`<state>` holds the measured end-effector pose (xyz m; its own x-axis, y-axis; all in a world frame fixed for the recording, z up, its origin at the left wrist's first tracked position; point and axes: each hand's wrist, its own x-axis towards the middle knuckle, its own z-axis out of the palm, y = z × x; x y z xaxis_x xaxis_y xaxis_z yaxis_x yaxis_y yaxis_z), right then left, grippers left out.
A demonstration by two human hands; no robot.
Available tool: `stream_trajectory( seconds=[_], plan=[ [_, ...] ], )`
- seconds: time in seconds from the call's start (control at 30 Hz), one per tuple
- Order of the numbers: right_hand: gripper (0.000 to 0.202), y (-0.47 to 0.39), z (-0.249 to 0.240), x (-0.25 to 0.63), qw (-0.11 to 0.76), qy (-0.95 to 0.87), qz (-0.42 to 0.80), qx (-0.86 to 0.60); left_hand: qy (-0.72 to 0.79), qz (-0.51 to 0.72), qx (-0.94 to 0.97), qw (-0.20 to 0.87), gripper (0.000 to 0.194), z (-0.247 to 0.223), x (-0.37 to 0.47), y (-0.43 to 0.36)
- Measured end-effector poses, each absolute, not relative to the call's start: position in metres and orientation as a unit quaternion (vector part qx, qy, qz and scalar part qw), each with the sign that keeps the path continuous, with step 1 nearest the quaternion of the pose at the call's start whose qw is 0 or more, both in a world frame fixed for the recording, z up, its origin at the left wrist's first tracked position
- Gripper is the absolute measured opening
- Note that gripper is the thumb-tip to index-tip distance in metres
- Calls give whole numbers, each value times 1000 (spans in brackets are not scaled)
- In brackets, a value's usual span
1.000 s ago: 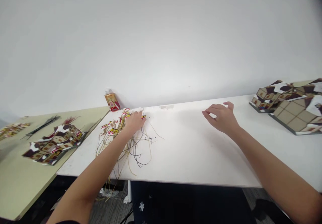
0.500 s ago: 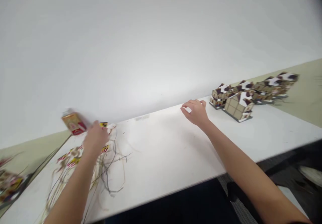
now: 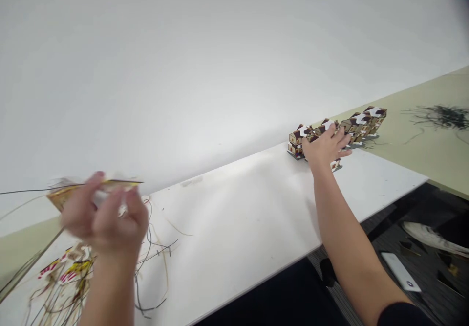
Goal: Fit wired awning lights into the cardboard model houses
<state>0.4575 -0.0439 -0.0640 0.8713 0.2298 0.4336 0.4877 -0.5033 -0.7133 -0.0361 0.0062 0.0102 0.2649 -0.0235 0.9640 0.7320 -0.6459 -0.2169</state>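
My left hand (image 3: 110, 216) is raised over the left end of the table, blurred, with its fingers closed on a thin flat printed piece (image 3: 126, 183) with a yellow and dark edge. Under that forearm lies a heap of printed pieces (image 3: 78, 270) tangled with thin strips. At the right my right hand (image 3: 325, 150) spreads its fingers over a small model house (image 3: 336, 164), which it mostly hides; whether they touch I cannot tell. More little houses (image 3: 300, 138) with brown and white roofs stand around it.
A gold-coloured box (image 3: 56, 198) is partly hidden behind my left hand. Loose thin strips (image 3: 161, 248) lie on the white table (image 3: 227, 233). A pile of dark strips (image 3: 447, 117) is beyond the right end. A white phone-like object (image 3: 400, 271) and a shoe (image 3: 436, 235) are below.
My left hand has lifted from the heap with the flat piece. My right hand has moved right from bare table to the model houses and spread its fingers. The view has shifted.
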Motion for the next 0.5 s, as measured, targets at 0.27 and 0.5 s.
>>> stream_trajectory(
  seconds=[0.27,0.5],
  plan=[
    [64,-60,-57,474,414,-219,-91,-879,-191,-448,-766,419,47,-50,39,-14],
    [67,-55,-46,442,323,-310,-79,-891,-234,-443,-789,356,48,-75,31,-8]
  ],
)
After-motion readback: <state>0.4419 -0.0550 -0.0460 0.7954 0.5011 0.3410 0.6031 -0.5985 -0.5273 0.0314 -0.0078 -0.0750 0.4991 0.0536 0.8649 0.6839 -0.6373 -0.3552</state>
